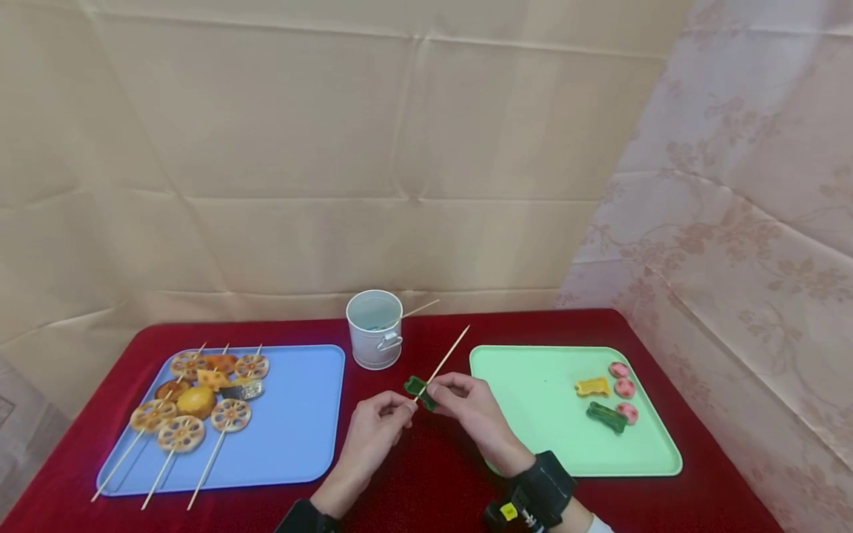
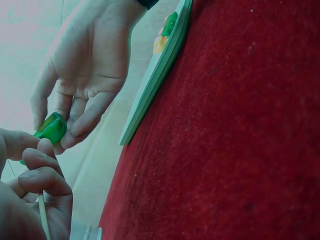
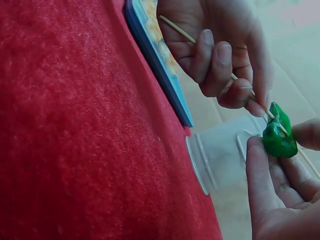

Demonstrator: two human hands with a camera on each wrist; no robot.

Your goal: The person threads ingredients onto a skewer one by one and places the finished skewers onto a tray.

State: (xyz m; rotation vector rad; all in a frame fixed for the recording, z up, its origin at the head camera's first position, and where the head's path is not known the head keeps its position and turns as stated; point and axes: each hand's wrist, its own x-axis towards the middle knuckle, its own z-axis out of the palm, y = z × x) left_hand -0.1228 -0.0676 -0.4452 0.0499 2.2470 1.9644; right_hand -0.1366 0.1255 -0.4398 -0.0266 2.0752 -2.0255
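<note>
- green piece [image 3: 281,140]: between the two hands, above the desk [image 1: 420,488], in the gap between the trays; stick [image 1: 450,354] passes through it, seen best from the right wrist, with lengths showing on both sides.
- right hand [image 1: 476,414]: thumb and fingers pinch the green piece by its sides; stick tip points up and away past this hand.
- left hand [image 1: 373,429]: fingers curled round the stick's lower part, fingertips just beside the piece.
- handling, my guess: piece is light, slightly rubbery, smooth and maybe slippery; looks glossy in the wrist views; hold it by the outer edges, clear of the stick's line, light pinch.
- stick: light, stiff, thin; would snap if bent hard; grip it close to the piece so it doesn't bow; watch the pointed end.
- nearby: blue tray [image 1: 293,414] on the left with loaded skewers [image 1: 181,434]; green tray [image 1: 526,407] on the right with a yellow piece [image 1: 591,386], pink pieces [image 1: 624,388] and another green one [image 1: 606,417]; white bucket [image 1: 375,346] behind, one stick leaning out.
</note>
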